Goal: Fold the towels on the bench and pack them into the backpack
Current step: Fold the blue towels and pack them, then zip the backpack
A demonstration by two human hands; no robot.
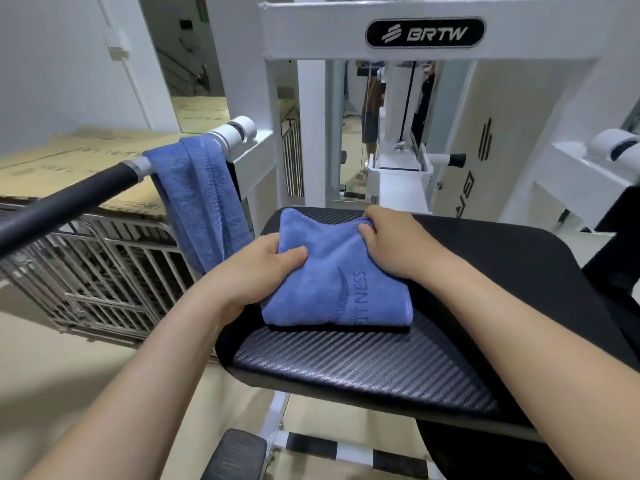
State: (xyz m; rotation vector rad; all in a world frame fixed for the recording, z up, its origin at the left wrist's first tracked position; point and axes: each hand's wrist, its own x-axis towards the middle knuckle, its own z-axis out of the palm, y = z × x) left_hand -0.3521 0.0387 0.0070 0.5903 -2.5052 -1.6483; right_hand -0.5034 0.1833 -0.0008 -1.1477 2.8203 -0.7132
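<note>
Black padded bench [363, 368] w/ carbon-weave texture; carried one folded blue towel [332, 282] flat nr its far-left edge, lettering up.

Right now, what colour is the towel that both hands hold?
The towel is blue; the head view shows it best.

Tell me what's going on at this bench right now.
A person is folding a blue towel on the black padded bench. The left grip holds the towel's left edge with the thumb on top, and the right grip pinches its far right corner. The towel is already folded down to a small rectangle. A second blue towel hangs unfolded over the machine's handle bar to the left. No backpack can be plainly made out.
</note>
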